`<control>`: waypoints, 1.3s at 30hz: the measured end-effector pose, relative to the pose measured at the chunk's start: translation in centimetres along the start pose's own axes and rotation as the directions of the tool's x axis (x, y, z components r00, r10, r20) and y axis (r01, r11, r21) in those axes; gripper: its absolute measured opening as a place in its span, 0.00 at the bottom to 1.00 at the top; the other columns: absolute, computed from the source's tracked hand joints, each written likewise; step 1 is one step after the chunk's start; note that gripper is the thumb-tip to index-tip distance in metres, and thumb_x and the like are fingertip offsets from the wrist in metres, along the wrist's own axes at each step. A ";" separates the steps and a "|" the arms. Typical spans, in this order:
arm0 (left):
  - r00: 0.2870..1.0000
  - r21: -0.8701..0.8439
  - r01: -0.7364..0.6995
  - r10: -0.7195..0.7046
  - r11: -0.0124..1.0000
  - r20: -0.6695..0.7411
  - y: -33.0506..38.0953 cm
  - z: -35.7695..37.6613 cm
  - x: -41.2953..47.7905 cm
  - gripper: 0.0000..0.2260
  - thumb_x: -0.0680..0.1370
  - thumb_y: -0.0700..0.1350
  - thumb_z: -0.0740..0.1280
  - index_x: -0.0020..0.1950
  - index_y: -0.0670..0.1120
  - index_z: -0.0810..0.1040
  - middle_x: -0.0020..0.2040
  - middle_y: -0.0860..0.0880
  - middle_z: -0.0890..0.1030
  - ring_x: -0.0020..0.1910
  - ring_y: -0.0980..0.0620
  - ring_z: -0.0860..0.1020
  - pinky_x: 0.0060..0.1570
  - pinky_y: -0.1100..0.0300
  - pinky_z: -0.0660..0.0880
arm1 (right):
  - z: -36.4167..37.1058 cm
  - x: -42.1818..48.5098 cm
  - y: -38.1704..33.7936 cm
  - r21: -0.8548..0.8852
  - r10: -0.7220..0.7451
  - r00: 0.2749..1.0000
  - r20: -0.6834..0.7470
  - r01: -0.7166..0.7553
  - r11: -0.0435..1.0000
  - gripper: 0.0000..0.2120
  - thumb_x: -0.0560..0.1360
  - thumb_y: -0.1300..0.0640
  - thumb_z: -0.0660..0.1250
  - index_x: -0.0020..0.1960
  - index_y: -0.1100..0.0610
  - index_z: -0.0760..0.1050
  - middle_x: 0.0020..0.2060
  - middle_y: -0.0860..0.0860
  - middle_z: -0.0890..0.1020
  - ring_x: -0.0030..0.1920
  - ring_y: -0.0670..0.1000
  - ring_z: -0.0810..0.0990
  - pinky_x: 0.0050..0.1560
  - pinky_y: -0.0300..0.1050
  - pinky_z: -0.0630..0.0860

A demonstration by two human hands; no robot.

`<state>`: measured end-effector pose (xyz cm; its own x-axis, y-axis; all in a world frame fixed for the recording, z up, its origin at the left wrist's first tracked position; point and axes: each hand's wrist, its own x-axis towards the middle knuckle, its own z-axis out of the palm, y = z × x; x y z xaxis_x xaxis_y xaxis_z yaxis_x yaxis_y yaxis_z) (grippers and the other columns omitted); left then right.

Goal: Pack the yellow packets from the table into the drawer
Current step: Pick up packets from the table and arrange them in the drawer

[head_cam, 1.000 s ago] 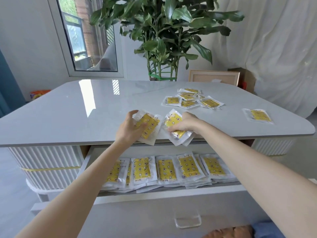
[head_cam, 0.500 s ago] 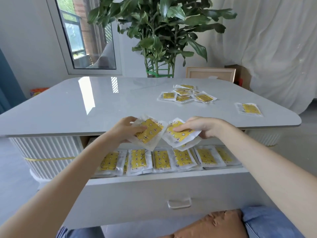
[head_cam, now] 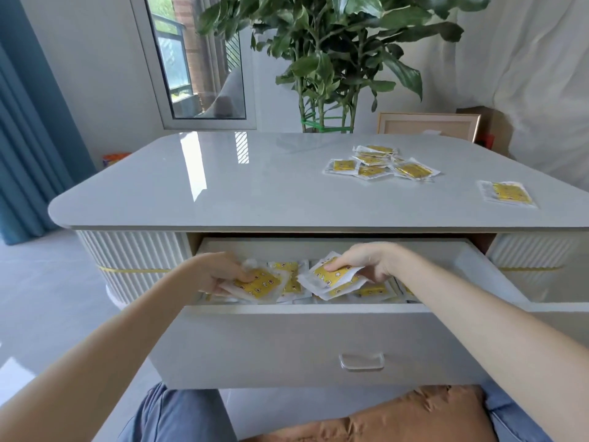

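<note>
Two go in at once, one per hand, to halve the trips. Nearest me the drawer [head_cam: 287,342] stands pulled well out, giving room to reach in. My left hand [head_cam: 220,275] pinches the left packet [head_cam: 259,283], thumb on top, low over the packed row [head_cam: 373,291] inside; my right hand [head_cam: 360,263] pinches the right packet [head_cam: 333,278] likewise, just beside it. I hold both flat so they will lie like the rest. Farther off on the bench [head_cam: 255,186], a loose cluster [head_cam: 379,164] and one lone packet [head_cam: 508,193] wait, so I judge the job partly done.
</note>
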<state>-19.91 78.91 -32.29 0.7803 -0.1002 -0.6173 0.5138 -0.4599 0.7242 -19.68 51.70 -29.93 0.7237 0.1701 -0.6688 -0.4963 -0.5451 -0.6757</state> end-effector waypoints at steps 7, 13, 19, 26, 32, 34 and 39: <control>0.988 0.103 0.054 -0.038 0.993 -0.150 0.7 0.9 2.8 0.09 0.74 0.29 0.66 0.54 0.36 0.74 0.57 0.38 0.77 0.48 0.43 0.79 0.45 0.55 0.78 | 0.4 1.8 -0.1 0.129 -0.041 0.996 -0.074 0.050 0.990 0.04 0.76 0.63 0.68 0.46 0.63 0.75 0.35 0.56 0.82 0.32 0.51 0.83 0.29 0.42 0.80; 0.954 0.424 0.036 0.095 0.905 -0.285 1.2 2.0 3.6 0.39 0.72 0.43 0.73 0.76 0.40 0.53 0.73 0.42 0.60 0.69 0.43 0.66 0.67 0.54 0.67 | 0.2 2.8 0.6 0.208 -0.037 0.996 -0.078 0.052 0.977 0.08 0.76 0.64 0.69 0.53 0.66 0.73 0.41 0.60 0.83 0.37 0.55 0.84 0.34 0.50 0.83; 0.963 0.934 -0.180 0.249 0.308 0.104 0.1 2.5 3.1 0.45 0.69 0.45 0.75 0.77 0.56 0.50 0.77 0.47 0.51 0.75 0.41 0.50 0.72 0.43 0.57 | -0.1 3.4 0.9 0.208 -0.035 0.989 -0.143 0.065 0.976 0.13 0.76 0.63 0.69 0.58 0.65 0.72 0.32 0.56 0.84 0.29 0.52 0.84 0.26 0.43 0.79; 0.968 0.976 -0.177 0.200 0.128 0.150 1.1 3.3 3.6 0.45 0.72 0.48 0.73 0.78 0.51 0.45 0.79 0.52 0.50 0.77 0.51 0.54 0.72 0.50 0.61 | -0.8 3.5 1.4 0.220 -0.028 0.987 -0.161 0.063 0.974 0.17 0.76 0.64 0.68 0.62 0.67 0.70 0.34 0.58 0.83 0.27 0.52 0.83 0.23 0.41 0.77; 0.976 0.973 -0.170 0.166 0.159 0.144 2.2 4.3 3.2 0.45 0.73 0.45 0.72 0.78 0.50 0.44 0.79 0.50 0.46 0.77 0.50 0.53 0.72 0.51 0.61 | -2.3 3.8 2.3 0.188 -0.002 0.976 -0.220 0.045 0.981 0.22 0.74 0.61 0.71 0.64 0.65 0.70 0.44 0.59 0.83 0.39 0.56 0.84 0.40 0.51 0.83; 0.964 0.957 -0.205 0.213 0.204 0.161 2.9 5.0 3.0 0.44 0.73 0.45 0.72 0.78 0.50 0.45 0.79 0.49 0.49 0.76 0.50 0.55 0.71 0.52 0.63 | -3.1 3.4 2.7 0.123 -0.005 0.964 -0.265 0.039 0.992 0.22 0.73 0.59 0.72 0.64 0.65 0.70 0.46 0.59 0.83 0.44 0.57 0.82 0.44 0.50 0.81; 0.909 0.908 -0.309 0.367 0.282 0.195 5.6 8.4 3.7 0.37 0.75 0.46 0.69 0.78 0.50 0.51 0.77 0.50 0.57 0.73 0.51 0.62 0.70 0.53 0.64 | -5.6 2.0 4.4 0.110 0.037 0.935 -0.352 0.002 0.994 0.23 0.73 0.61 0.73 0.63 0.67 0.70 0.47 0.60 0.83 0.47 0.57 0.82 0.52 0.51 0.79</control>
<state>-17.13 68.53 -33.14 0.8287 -0.4325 -0.3552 -0.4201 -0.9000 0.1159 -17.74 45.06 -32.56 0.8272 -0.1499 -0.5416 -0.5446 -0.4512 -0.7070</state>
